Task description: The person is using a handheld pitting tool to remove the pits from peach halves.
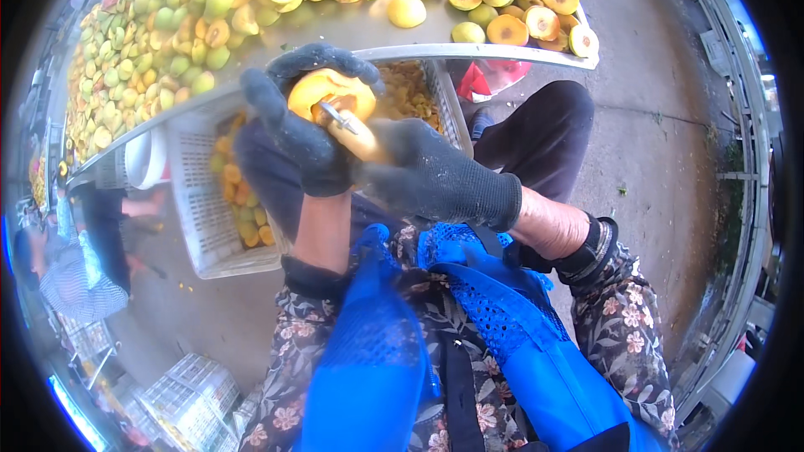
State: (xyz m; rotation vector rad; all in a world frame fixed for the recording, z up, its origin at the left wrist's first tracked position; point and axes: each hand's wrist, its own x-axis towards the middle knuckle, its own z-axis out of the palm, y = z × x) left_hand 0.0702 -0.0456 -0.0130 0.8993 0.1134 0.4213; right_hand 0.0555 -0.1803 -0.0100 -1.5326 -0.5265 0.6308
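Note:
My left hand [303,138], in a dark knit glove, cups a halved yellow peach [356,96] with its cut face turned up toward me. My right hand [435,174], gloved the same way, grips a pitting tool [358,141] with a pale, wood-coloured handle. The tool's metal end sits in the middle of the peach half, at the pit. Both hands meet just in front of the near edge of a metal table [335,27] heaped with halved peaches [184,12]. Some halves on the right [507,29] lie cut side up, showing brown pit centres.
Below the table edge, a white plastic crate [201,238] holds peach pieces, and a second crate [450,109] holds small yellowish-brown bits. A red and white bag [490,79] lies behind my knee. Another person [84,280] is at the left, near a white bucket [146,159]. Crates [193,393] stand lower left.

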